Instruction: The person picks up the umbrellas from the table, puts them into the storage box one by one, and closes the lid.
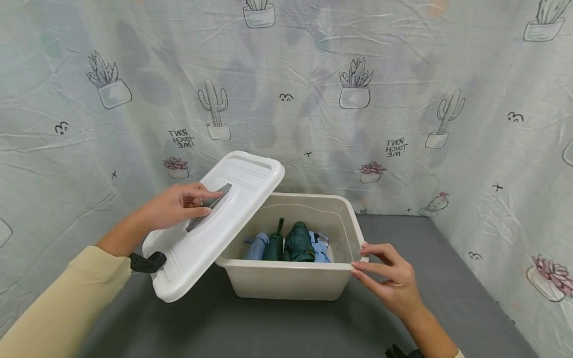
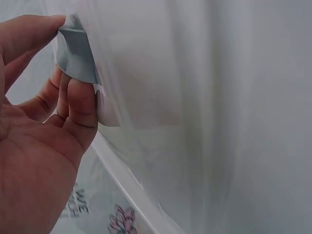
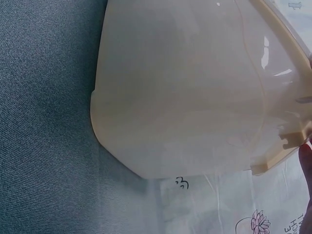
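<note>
Lid (image 1: 215, 223) tilted in pinching left hand (image 1: 179, 204), umbrellas (image 1: 291, 243) half-hidden; right hand (image 1: 389, 278) spread on bin (image 1: 286, 278).

Tilted lid (image 1: 215, 226) blocks left; box (image 1: 291, 278) mouth open.

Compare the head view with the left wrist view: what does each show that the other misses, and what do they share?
Only the head view shows the open storage bin on the grey tabletop, the folded umbrellas inside it, and the right hand touching the bin's rim. Only the left wrist view shows, close up, how the fingers curl round the grey handle from beneath. Both show the left hand gripping that handle on the tilted white lid, with the cactus-print cloth behind.
</note>
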`<state>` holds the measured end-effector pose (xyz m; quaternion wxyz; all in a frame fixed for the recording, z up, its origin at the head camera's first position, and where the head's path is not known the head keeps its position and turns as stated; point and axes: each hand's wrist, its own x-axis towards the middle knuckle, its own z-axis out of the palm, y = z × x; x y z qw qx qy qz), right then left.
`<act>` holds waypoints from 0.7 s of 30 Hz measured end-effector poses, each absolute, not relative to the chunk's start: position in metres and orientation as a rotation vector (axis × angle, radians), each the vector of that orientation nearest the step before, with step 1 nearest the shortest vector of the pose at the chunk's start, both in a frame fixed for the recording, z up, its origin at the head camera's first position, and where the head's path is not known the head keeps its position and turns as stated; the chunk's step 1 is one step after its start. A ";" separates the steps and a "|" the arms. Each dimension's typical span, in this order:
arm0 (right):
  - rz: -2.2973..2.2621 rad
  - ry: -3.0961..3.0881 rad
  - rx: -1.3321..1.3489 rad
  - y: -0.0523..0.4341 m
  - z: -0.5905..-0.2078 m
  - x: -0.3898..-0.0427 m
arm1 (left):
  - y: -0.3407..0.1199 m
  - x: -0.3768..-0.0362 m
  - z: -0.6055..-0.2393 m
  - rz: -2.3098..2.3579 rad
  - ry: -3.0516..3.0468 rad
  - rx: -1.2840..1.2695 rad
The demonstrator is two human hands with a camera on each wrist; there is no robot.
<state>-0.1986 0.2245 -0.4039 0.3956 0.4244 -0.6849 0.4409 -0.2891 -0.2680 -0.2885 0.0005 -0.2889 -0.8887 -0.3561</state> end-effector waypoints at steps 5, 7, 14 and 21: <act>1.137 -1.726 1.090 0.223 -0.400 -0.197 | -0.251 -0.293 -0.279 -1.049 -2.810 -0.990; 1.155 -1.723 1.094 0.222 -0.398 -0.195 | -0.244 -0.295 -0.275 -1.028 -2.815 -1.019; 1.169 -1.729 1.091 0.221 -0.397 -0.193 | -0.217 -0.298 -0.264 -0.983 -2.832 -1.171; 1.166 -1.717 1.091 0.222 -0.397 -0.194 | -0.188 -0.304 -0.253 -0.906 -2.856 -1.298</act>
